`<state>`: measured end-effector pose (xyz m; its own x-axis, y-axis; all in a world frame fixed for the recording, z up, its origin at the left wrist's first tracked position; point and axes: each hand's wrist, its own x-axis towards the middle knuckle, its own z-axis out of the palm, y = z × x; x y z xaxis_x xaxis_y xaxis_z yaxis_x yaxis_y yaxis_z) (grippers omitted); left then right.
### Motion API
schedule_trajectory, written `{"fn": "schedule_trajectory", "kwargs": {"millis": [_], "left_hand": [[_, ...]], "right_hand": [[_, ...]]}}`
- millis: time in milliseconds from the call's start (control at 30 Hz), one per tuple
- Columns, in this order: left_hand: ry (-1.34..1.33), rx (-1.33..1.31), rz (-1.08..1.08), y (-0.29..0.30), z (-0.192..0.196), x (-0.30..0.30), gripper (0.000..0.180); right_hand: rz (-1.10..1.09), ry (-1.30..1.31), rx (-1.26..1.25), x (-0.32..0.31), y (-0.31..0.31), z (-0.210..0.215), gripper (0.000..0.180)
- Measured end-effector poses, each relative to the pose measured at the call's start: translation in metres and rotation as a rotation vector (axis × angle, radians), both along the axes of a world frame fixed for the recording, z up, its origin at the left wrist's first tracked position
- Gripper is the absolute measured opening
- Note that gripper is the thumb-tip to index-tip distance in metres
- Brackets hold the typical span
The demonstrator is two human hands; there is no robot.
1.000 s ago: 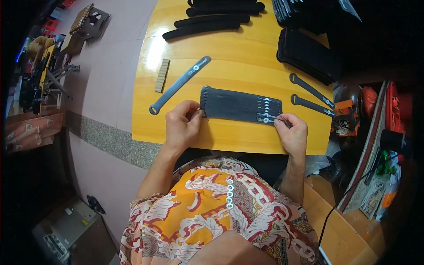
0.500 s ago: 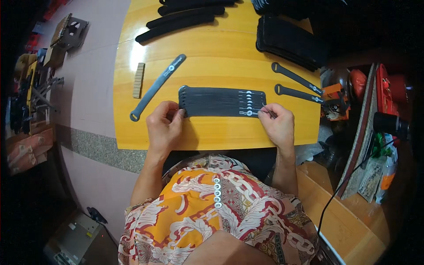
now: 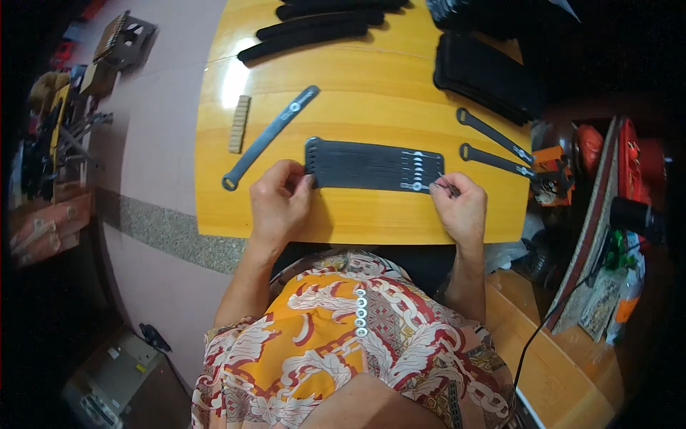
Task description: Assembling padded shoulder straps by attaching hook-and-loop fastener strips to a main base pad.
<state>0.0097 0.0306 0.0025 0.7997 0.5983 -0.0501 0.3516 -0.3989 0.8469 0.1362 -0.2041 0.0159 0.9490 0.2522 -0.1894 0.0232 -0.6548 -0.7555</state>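
Best done slowly here: keep the row of dark flat straps (image 3: pixel 371 166) squared up side by side on the yellow desk (image 3: pixel 357 79), ends level, before shifting anything. Pin the left end firmly so the bundle cannot fan out, and work only one strap end at a time on the right, where the small pale eyelets (image 3: pixel 418 171) line up (a slip there would likely skew the whole row).

Left hand (image 3: pixel 280 204): fingers curled, tips pressed onto the left edge of the strap row, thumb tucked beside; a nearly closed grip, holding down rather than lifting. Right hand (image 3: pixel 459 207): thumb and forefinger pinched narrow at the right end of the row, on what looks like a thin strap tip or a small metal piece; too small to tell which.

Strap row lying flat near the front edge of the desk, between both hands. Beyond it, apart: one long grey slotted bar (image 3: pixel 270 136) set diagonally, a small tan block (image 3: pixel 239 123) to its left, two single straps (image 3: pixel 494 146) off to the right, and black stacks (image 3: pixel 486 71) at the far side.
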Motion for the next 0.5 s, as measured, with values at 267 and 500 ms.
{"fn": "schedule_trajectory", "kwargs": {"millis": [267,500], "left_hand": [[-0.011,0.144,0.014,-0.003,0.010,0.003,0.020],[-0.010,0.200,-0.007,0.000,0.010,0.001,0.026]], "right_hand": [[0.016,-0.049,-0.091,-0.002,0.005,0.007,0.012],[0.040,-0.066,-0.206,-0.003,0.007,0.012,0.017]]}}
